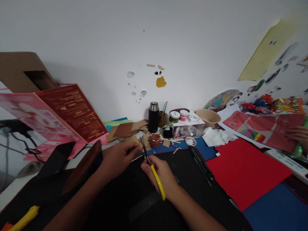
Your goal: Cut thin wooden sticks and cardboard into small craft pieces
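Note:
Yellow-handled scissors [157, 181] are in my right hand [162, 173], with the blades pointing up and away from me. My left hand [122, 157] is beside the blades, thumb and fingertips pressed together. Whatever is between those fingertips is too small or hidden to make out. Both hands are above a black mat [149, 205]. Just beyond them sit scraps of brown cardboard [124, 129] and an open jar of reddish-brown paint [155, 140].
A black thermos [153, 117], paint pots [174, 116] and a beige bowl [209, 118] line the wall. Red sheet [250, 170] and a black glue-gun-like tool [201, 163] lie right. A pink box [72, 112] stands left. Another person's hand [298, 134] is at far right.

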Action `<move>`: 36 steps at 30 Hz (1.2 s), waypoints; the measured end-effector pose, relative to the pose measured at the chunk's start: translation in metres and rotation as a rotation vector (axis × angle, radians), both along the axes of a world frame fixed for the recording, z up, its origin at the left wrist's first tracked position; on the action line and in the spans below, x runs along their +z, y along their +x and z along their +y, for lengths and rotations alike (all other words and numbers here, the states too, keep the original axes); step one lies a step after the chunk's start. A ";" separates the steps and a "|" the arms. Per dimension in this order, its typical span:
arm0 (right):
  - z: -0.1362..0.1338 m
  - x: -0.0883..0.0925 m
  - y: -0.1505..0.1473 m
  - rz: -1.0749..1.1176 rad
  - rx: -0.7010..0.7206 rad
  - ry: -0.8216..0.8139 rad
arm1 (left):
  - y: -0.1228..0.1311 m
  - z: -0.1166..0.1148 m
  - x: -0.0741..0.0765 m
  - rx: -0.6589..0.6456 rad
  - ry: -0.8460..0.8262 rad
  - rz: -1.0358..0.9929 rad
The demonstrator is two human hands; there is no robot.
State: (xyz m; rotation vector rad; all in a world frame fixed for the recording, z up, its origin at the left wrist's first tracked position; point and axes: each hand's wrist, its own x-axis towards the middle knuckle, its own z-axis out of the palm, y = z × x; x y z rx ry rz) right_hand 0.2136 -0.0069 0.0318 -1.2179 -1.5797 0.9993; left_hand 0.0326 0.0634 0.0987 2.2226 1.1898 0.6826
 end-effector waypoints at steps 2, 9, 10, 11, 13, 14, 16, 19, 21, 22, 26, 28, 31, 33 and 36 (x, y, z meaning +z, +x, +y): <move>0.000 0.001 0.000 -0.006 -0.015 0.007 | 0.000 -0.001 0.001 0.010 0.021 0.027; 0.002 -0.002 -0.001 -0.068 -0.085 0.011 | 0.004 -0.004 0.001 0.029 0.092 0.053; 0.002 -0.003 -0.001 -0.079 -0.098 0.010 | 0.004 -0.003 0.000 0.029 0.095 0.049; 0.002 -0.003 -0.002 -0.084 -0.108 0.008 | 0.004 -0.002 -0.001 0.025 0.089 0.040; 0.002 -0.004 -0.004 -0.083 -0.110 0.001 | 0.002 0.000 -0.004 0.004 0.045 0.006; 0.001 -0.003 -0.004 -0.081 -0.105 -0.005 | 0.001 0.002 -0.005 -0.010 0.012 -0.018; 0.001 -0.001 -0.005 -0.079 -0.090 -0.014 | -0.001 0.004 -0.007 -0.037 -0.050 -0.068; 0.000 0.002 -0.005 -0.078 -0.071 -0.025 | -0.003 0.007 -0.009 -0.051 -0.093 -0.114; 0.000 0.001 -0.005 -0.048 -0.064 -0.035 | -0.003 0.008 -0.009 -0.058 -0.109 -0.137; -0.001 -0.001 -0.006 -0.018 -0.061 -0.047 | -0.003 0.009 -0.009 -0.068 -0.123 -0.152; -0.001 -0.014 -0.007 0.130 -0.017 -0.157 | -0.003 0.011 -0.008 -0.088 -0.176 -0.219; -0.001 -0.019 -0.007 0.177 0.003 -0.228 | -0.002 0.012 -0.008 -0.077 -0.196 -0.238; -0.001 -0.016 -0.009 0.240 0.032 -0.308 | -0.002 0.013 -0.010 -0.060 -0.243 -0.269; -0.002 -0.009 -0.010 0.283 0.061 -0.346 | -0.002 0.013 -0.014 -0.056 -0.305 -0.291; -0.003 -0.001 -0.012 0.351 0.088 -0.386 | -0.002 0.012 -0.020 -0.073 -0.409 -0.329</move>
